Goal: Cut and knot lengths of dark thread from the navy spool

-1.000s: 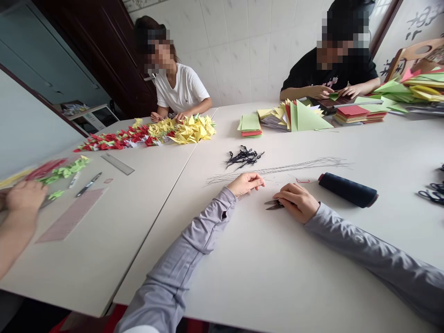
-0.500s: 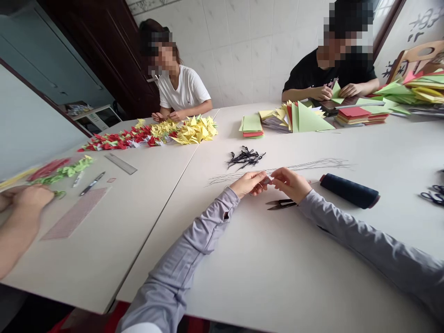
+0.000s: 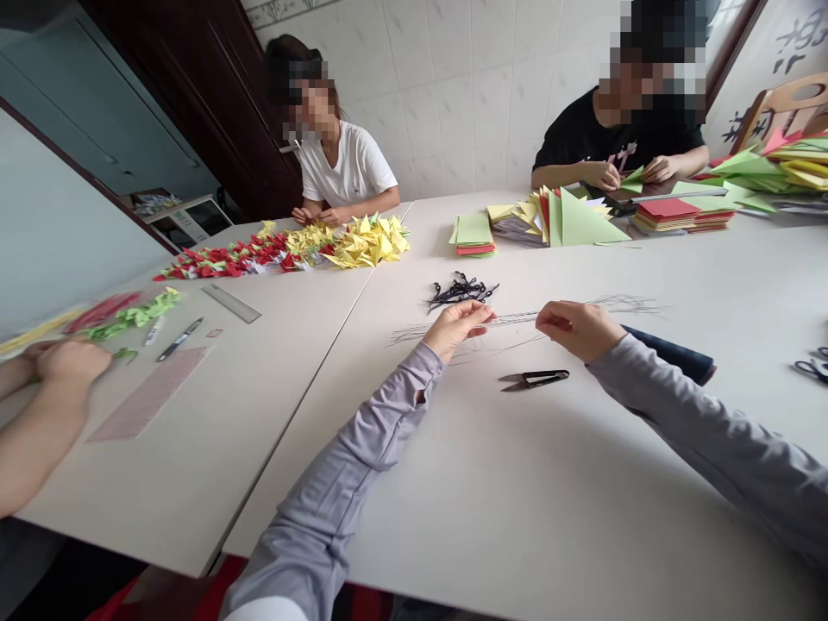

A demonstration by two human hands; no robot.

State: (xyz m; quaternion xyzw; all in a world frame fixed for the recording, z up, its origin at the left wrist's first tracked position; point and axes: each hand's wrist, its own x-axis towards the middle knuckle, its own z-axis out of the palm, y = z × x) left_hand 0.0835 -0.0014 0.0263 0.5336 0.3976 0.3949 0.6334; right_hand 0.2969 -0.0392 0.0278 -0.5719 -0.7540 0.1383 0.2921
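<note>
My left hand [image 3: 458, 329] is closed in a pinch above the table, its fingertips on a thin dark thread [image 3: 517, 319]. To its right, my right hand [image 3: 578, 329] also pinches thread, with a fine strand trailing down toward the left. Behind and beneath both hands lies a spread bundle of thin dark threads [image 3: 627, 304]. Small black thread snips [image 3: 544, 378] rest on the table just in front. A dark blue thread cone [image 3: 679, 355] is partly hidden by my right forearm. Beyond my left hand is a pile of black knotted cord loops [image 3: 462, 290].
Stacks of coloured paper [image 3: 475, 233] and folded red and yellow paper pieces [image 3: 368, 241] line the far side. Two people sit across the table; another person's hands [image 3: 71, 362] are at left, near a pen [image 3: 179, 339] and a ruler [image 3: 231, 304]. More black loops [image 3: 813, 366] lie far right.
My hands, together before, have drawn apart: the right one moved to the right and slightly up. The snips now show fully, and the thread cone is more covered by my arm.
</note>
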